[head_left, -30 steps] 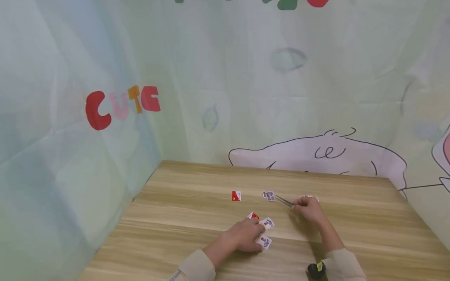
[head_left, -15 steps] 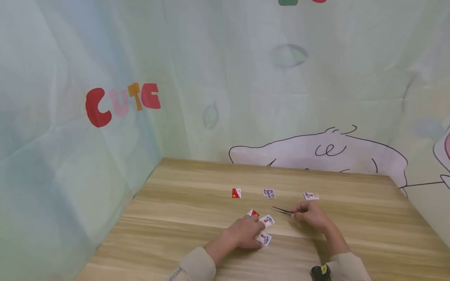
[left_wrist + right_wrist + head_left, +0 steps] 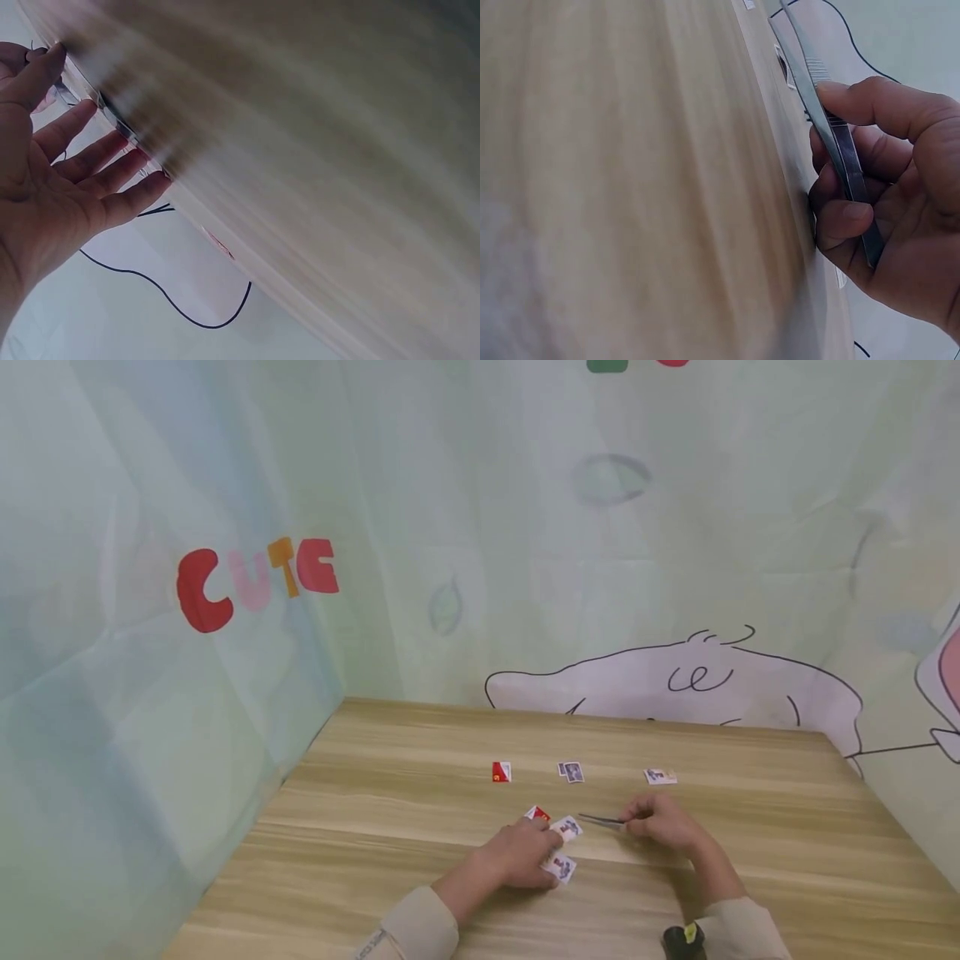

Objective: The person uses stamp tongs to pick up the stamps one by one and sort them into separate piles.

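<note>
My left hand [image 3: 517,856] rests on a loose group of small cards on the table. A red-and-white card [image 3: 537,813] and two white printed cards [image 3: 567,828] stick out from under it; the rest of the group is hidden. In the left wrist view its fingers [image 3: 124,196] are spread and nearly straight, fingertips down at the cards. My right hand [image 3: 663,821] pinches metal tweezers [image 3: 829,131] between thumb and fingers. The tweezers' tips are apart and point left, close to the upper white card. Nothing shows between the tips.
Farther back on the wooden table [image 3: 405,777] lie a red-and-white card [image 3: 501,772], two overlapping dark-printed cards [image 3: 573,772] and white printed cards [image 3: 660,776], in a row. A printed cloth [image 3: 420,635] stands behind and to the left.
The right hand with the tweezers has come back toward me from the dark-printed cards to the white card by the left hand. The left hand has stayed in place.
</note>
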The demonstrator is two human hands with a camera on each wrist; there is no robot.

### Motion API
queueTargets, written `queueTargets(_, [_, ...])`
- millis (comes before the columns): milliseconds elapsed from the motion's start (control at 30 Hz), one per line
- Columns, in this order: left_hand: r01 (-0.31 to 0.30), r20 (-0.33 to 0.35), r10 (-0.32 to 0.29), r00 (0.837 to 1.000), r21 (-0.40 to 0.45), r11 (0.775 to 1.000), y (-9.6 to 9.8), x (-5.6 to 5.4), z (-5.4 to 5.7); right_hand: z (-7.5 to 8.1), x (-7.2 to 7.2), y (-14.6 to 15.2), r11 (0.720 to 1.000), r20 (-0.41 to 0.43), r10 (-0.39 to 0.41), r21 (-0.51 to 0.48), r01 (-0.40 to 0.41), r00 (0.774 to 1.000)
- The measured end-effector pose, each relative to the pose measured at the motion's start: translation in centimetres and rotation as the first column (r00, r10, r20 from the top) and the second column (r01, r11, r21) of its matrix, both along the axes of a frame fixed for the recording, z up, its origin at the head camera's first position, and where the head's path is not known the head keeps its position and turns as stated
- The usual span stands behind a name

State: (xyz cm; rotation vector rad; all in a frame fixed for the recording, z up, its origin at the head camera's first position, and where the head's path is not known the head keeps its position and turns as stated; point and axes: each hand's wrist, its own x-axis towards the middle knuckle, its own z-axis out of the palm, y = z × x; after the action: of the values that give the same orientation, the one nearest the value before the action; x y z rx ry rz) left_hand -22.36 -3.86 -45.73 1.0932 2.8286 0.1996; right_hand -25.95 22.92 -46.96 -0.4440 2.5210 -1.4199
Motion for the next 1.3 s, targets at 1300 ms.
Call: queueTargets(1300, [0.021,-0.043,-0.019,0.999,0.027,0.999,-0.3,0.3,0.7,1.1,0.1,-0.7,0.999,-0.036,0.053,-0.006,-0.053,0.998])
